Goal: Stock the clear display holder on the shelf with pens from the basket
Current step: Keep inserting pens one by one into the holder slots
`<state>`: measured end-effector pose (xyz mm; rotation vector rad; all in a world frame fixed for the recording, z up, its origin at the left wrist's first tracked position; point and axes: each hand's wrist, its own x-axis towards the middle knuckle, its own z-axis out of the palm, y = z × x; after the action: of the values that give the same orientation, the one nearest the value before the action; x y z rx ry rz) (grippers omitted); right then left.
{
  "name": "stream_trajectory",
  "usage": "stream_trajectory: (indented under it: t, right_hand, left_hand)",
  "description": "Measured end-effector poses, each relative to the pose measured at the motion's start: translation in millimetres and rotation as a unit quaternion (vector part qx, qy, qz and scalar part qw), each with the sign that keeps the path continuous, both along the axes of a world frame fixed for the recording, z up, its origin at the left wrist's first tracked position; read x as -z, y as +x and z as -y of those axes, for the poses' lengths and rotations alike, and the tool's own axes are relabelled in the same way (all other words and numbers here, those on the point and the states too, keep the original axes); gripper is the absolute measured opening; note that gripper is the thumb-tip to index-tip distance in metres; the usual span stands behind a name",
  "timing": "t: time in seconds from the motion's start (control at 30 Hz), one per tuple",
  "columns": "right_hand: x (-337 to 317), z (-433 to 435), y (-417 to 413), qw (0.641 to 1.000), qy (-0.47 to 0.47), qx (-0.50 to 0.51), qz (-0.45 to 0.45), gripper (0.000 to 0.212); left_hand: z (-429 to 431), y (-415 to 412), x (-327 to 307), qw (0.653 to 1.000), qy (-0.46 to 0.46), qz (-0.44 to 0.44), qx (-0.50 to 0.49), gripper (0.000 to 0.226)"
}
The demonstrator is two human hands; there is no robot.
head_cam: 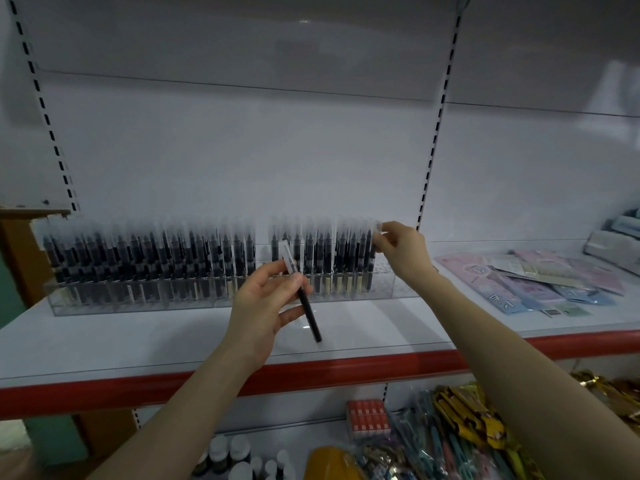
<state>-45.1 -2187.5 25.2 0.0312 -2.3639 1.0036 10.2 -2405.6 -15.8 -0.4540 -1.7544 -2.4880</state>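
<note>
pen with a black barrel and a clear cap [309, 315] lies tilted in the left hand [263, 306], cap end up and away, barrel end down towards the person. the thumb and curled fingers [292, 315] grip it near the cap, in the air above the front of the white shelf with a red edge strip [363, 337]. just behind those fingers stands the long clear acrylic display holder [104, 306], set along the back of the shelf and packed with upright black pens with clear caps [156, 265], blurred in this view. the right hand [403, 251] is raised at the right end of the rows, its fingertips pinching the clear cap of the last standing pen [370, 268]. the holder runs on a little past those fingers to the right. further right of the right fingers, flat pastel pink and blue stationery packets [519, 282] lie fanned on the same shelf. on the lower shelf, beneath both forearms, are a red carton [367, 420], a heap of gold and teal wrapped items [457, 420] and small bottles with white caps [225, 448].
</note>
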Motion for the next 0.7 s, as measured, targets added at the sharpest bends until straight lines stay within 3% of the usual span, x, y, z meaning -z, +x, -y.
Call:
stream_trajectory:
  t: [0.17, 0.23, 0.33, 0.43, 0.57, 0.7]
  right_hand:
    - [2, -1, -2, 1.000, -0.002, 0.012, 0.011, 0.027]
    - [3, 0, 0, 1.000, -0.025, 0.016, 0.012, 0.037]
    - [1, 6, 15, 0.995, -0.084, 0.009, -0.056, 0.035]
    - [-7, 17, 38, 0.989, -0.113, -0.078, -0.062, 0.011]
    - [-13, 34, 64, 0.973, -0.131, -0.190, -0.021, 0.013]
    - [-11, 37, 68, 0.966, -0.142, -0.218, -0.001, 0.018]
  left_hand:
    - [-2, 0, -1, 1.000, 0.008, 0.005, -0.003, 0.038]
    - [-4, 0, -3, 1.000, 0.010, 0.007, -0.007, 0.037]
    - [-10, -1, -8, 1.000, 0.018, 0.006, -0.013, 0.027]
    - [-20, -1, -12, 0.999, -0.018, -0.016, -0.026, 0.024]
    - [-35, 1, -13, 0.994, -0.074, -0.062, -0.048, 0.018]
    - [-51, 3, -13, 0.989, -0.100, -0.093, -0.054, 0.016]
